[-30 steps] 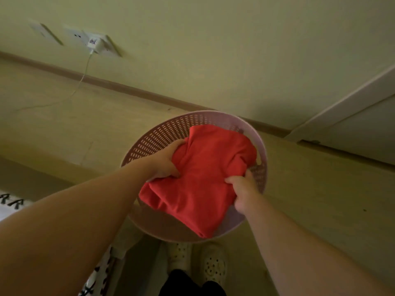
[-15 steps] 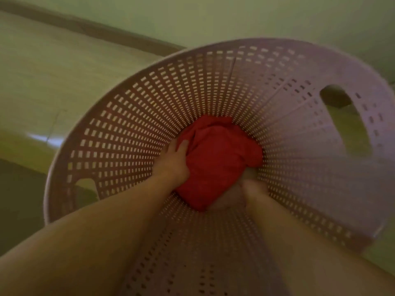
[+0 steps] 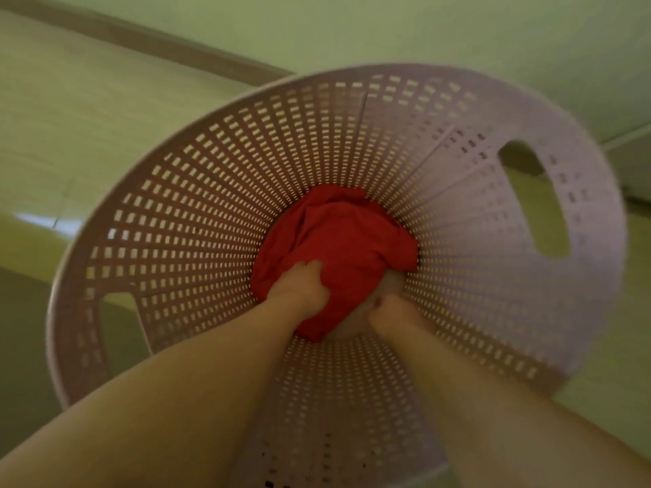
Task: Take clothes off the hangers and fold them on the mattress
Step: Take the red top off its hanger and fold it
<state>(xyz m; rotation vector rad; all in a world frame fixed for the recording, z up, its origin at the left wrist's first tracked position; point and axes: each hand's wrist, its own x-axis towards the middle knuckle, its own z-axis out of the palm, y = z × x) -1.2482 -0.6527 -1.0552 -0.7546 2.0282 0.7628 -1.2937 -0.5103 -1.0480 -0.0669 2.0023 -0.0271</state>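
A red folded garment (image 3: 338, 241) lies at the bottom of a pale pink perforated laundry basket (image 3: 197, 191). Both my arms reach down into the basket. My left hand (image 3: 299, 287) lies on top of the garment's near side, its fingers pressing into the cloth. Just off the garment's near right edge, my right hand (image 3: 391, 311) is over the bare basket bottom; it is blurred, its fingers are loosely curled, and nothing shows in it. No hanger or mattress is in view.
The basket has a handle cut-out on the right wall (image 3: 535, 202) and another on the left (image 3: 119, 322). A wooden-looking floor (image 3: 88, 110) and a brown skirting board (image 3: 148, 40) below a pale wall surround it.
The garment went from above the basket rim down to its bottom. My left hand slid from its left side onto its top. My right hand came off the cloth.
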